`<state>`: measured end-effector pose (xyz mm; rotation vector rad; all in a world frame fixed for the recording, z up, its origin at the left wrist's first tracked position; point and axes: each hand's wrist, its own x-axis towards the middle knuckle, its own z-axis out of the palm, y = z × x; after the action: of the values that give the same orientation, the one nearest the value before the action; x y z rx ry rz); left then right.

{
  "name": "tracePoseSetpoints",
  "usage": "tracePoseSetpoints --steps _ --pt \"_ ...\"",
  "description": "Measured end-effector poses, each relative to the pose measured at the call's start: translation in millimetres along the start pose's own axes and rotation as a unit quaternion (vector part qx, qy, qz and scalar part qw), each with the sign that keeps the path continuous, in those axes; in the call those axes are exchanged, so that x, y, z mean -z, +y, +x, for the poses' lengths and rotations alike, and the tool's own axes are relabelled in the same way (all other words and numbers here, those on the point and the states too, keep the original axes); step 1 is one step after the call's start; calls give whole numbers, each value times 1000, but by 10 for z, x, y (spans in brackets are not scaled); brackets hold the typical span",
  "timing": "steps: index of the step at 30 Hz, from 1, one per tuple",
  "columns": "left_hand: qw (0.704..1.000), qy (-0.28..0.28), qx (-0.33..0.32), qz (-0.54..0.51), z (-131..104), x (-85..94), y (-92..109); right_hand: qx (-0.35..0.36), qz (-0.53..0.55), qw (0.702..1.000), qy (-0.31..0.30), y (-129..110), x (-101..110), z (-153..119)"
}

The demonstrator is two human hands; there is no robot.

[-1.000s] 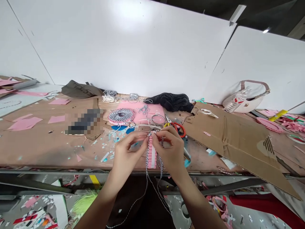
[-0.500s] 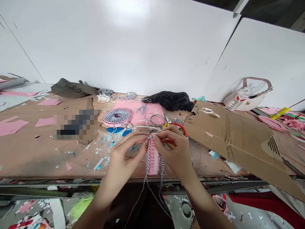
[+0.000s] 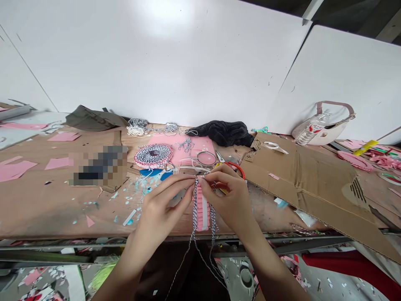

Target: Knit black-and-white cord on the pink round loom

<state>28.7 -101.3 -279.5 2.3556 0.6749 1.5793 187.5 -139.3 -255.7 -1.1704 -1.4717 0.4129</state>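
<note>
Between both hands, a pink ruffled band (image 3: 200,209) with a white strip down its middle hangs over the table's front edge. Black-and-white cord (image 3: 194,213) runs along its sides, and loose ends trail below. My left hand (image 3: 167,200) pinches the cord at the band's top left with thumb and index finger. My right hand (image 3: 230,198) pinches the top right of the band, its thumb pressed there. The fingertips of both hands nearly meet, so the exact grip point is partly hidden. Red-handled scissors (image 3: 234,168) lie just beyond my right hand.
A round piece wound in black-and-white cord (image 3: 153,155) lies on the table beside pink sheet (image 3: 175,146). Black cloth (image 3: 224,133) is at the back. Flattened cardboard (image 3: 313,179) covers the right side. A plastic bottle (image 3: 313,128) leans on a pale handbag (image 3: 332,133).
Both hands keep nearly the same pinch at the band's top, with only slight finger shifts. The whole view has moved a little.
</note>
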Motion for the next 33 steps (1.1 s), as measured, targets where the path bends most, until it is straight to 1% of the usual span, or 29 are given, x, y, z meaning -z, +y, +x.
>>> tracePoseSetpoints --steps 2,5,9,12,16,20,21,24,28,30,33 --pt "1000 1 -8 11 19 11 13 -11 2 1000 -22 -18 29 8" --pt "1000 -2 -6 23 44 32 33 -2 -11 999 -50 -48 83 29" --pt "999 1 -18 27 62 34 47 19 -37 998 -55 -72 117 52" --pt "999 6 -24 24 66 11 50 19 -54 997 -48 -67 108 55" --pt "1000 -6 -1 20 53 -11 59 21 -46 998 -45 -52 105 39" --pt "999 -17 35 27 38 -11 66 49 -64 997 -16 -63 117 -1" --pt "999 -18 40 26 38 -10 66 54 -71 996 -17 -69 117 -9" --pt "998 -32 52 20 48 -11 61 58 -67 995 -36 -81 109 -14" --pt "995 -70 72 -2 63 -6 55 37 -38 997 -54 -85 111 11" --pt "994 -73 82 -14 63 2 54 27 -29 997 -63 -86 121 18" --pt "994 -58 88 -21 57 17 58 21 -23 997 -64 -90 129 12"
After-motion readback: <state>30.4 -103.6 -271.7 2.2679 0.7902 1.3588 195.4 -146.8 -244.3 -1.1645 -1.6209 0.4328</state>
